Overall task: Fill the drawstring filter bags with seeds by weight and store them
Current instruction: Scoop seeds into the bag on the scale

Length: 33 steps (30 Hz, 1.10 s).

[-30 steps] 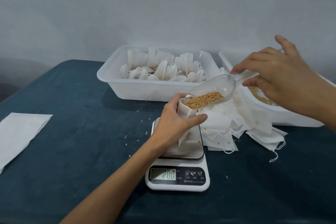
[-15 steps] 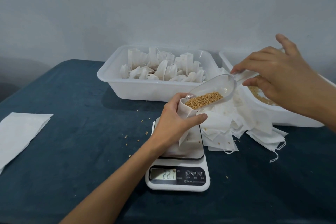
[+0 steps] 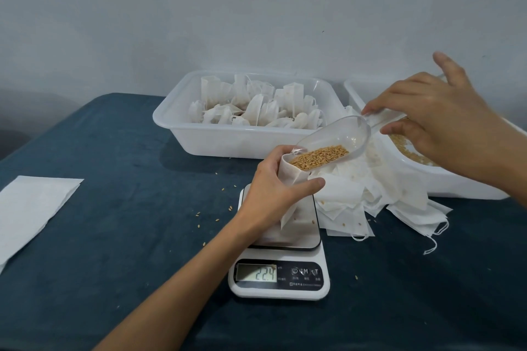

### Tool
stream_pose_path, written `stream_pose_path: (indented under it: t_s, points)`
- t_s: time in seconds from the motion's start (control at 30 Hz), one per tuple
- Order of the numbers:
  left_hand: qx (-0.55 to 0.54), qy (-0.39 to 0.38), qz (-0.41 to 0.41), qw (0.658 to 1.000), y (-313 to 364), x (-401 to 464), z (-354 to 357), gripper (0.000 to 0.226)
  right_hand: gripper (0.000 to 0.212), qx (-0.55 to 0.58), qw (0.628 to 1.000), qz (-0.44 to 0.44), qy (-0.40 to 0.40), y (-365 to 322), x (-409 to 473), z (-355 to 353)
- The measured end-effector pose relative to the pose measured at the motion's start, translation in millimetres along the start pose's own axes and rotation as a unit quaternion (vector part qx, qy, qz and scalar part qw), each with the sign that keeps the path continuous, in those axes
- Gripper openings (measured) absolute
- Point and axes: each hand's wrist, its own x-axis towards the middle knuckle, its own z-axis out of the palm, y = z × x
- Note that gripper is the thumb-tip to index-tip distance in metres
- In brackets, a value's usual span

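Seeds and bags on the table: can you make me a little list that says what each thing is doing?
left hand: grips the open filter bag standing on the scale
right hand: pinches the clear scoop by its handle
scoop: tilted, mouth at the bag's opening, seeds inside
scale display: reads 22.4
back tray: filled bags
right tray: loose seeds

— How are your arms sitting?

— Your left forearm is reaching in from the bottom edge, and your left hand [image 3: 273, 191] is curling its grip round the filter bag [image 3: 293, 177], thumb stretched out to the right.

— And the right?

— Your right hand [image 3: 436, 120] is coming in from the right, pinching the scoop [image 3: 336, 139] handle, little finger lifted.
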Motion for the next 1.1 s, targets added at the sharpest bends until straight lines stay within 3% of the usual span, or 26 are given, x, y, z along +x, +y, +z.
stream_pose_path:
  t_s: [0.77, 1.1]
  points:
    - [-0.006, -0.007, -0.001, 1.0, -1.7, 0.6, -0.5, 0.052, 0.033, 0.004, 1.0, 0.009, -0.012, 3.7, -3.1, 4.2]
    - [-0.015, 0.013, 0.01, 1.0, -2.5, 0.6, -2.5, 0.048, 0.032, 0.159, 0.982, 0.097, -0.045, 17.5, -21.6, 25.2]
